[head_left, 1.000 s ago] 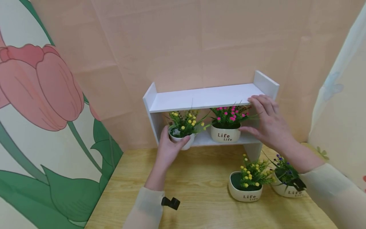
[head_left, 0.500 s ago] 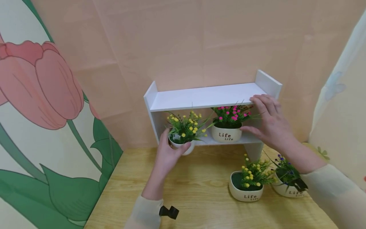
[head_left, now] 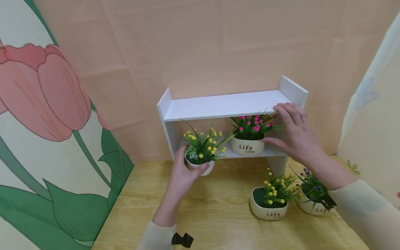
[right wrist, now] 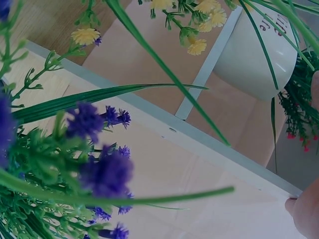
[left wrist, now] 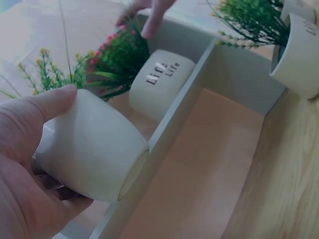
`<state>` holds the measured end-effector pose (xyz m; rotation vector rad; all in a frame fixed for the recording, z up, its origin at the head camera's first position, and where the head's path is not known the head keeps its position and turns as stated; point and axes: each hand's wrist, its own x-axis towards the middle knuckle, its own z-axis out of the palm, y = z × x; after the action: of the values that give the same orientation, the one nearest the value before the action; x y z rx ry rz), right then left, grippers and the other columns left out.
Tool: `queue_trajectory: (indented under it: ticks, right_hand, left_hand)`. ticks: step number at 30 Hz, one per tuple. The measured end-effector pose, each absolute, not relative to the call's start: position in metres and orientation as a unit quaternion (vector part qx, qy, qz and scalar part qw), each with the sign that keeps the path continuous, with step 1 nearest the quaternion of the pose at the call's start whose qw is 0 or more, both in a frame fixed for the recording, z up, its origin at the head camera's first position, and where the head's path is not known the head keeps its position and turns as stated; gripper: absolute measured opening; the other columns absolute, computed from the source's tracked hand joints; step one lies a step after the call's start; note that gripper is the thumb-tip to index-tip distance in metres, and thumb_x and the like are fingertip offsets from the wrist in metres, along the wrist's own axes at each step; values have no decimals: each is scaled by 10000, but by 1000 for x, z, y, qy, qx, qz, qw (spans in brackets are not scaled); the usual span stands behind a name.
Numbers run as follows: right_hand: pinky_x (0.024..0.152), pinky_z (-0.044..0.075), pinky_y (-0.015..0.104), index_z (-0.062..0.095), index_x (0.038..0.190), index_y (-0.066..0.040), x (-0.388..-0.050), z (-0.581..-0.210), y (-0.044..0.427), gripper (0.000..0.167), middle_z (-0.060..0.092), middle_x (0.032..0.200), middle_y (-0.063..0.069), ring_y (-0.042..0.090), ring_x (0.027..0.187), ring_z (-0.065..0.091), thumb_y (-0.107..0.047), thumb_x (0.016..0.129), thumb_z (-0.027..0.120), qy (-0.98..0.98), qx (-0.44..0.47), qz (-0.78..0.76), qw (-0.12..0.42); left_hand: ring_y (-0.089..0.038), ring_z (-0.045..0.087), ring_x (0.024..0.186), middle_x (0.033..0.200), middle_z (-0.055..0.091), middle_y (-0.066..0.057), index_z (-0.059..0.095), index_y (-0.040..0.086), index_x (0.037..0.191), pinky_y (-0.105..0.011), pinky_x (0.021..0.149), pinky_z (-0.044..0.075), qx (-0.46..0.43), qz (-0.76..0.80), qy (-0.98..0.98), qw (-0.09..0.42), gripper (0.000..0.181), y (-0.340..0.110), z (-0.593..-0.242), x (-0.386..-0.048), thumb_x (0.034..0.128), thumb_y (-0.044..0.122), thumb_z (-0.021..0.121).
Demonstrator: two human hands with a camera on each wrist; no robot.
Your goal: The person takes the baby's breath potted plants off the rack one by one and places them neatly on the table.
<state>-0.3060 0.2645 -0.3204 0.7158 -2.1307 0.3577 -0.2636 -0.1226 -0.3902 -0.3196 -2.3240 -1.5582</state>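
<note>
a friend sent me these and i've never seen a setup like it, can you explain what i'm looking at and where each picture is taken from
There is no machine here, just a person's two bare hands. The wide picture comes from a camera worn on the head, looking forward and down. The two close, tilted ones come from cameras on the left and right wrists.

The left hand grips a white pot of yellow flowers in front of a white shelf. The right hand rests its fingers on the upper board's right end. On the lower board stands a pink-flowered pot. On the wooden table are another yellow-flowered pot and a purple-flowered pot, partly hidden by the right arm.
</note>
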Motion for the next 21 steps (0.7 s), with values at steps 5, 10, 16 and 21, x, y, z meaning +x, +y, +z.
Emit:
queue_trajectory:
  ticks: [5, 10, 16, 21]
  right_hand:
    - [1340, 193, 481, 401, 1623, -10, -306, -320, 264, 1143, 369, 1632, 255, 502, 1529, 291, -929, 944, 420, -848, 290, 142, 421]
    - [1337, 200, 478, 398, 1625, -18, -306, -321, 264, 1141, 365, 1636, 249, 489, 1536, 284, -932, 942, 414, -850, 286, 140, 419]
    - [1338, 195, 483, 393, 1631, -25, -305, -321, 265, 1141, 364, 1639, 248, 488, 1535, 282, -933, 941, 413, -852, 284, 140, 417]
    - [1340, 190, 495, 388, 1634, -16, -305, -320, 264, 1141, 360, 1641, 254, 493, 1542, 277, -926, 947, 415, -852, 287, 141, 415]
  left_hand:
    - [-336, 434, 1546, 1671, 464, -112, 401, 122, 1683, -596, 1275, 322, -116, -531, -825, 157, 1069, -125, -397, -259, 837, 439, 972]
    - [-366, 401, 1570, 1698, 435, -127, 382, 112, 1698, -613, 1276, 315, -114, -528, -829, 145, 1084, -124, -404, -253, 849, 456, 962]
    - [-385, 411, 1563, 1698, 433, -125, 391, 121, 1694, -634, 1264, 328, -114, -525, -832, 138, 1077, -123, -413, -247, 845, 459, 961]
    - [-387, 453, 1531, 1666, 466, -131, 405, 103, 1684, -627, 1244, 368, -120, -523, -833, 136, 1069, -123, -421, -244, 842, 454, 963]
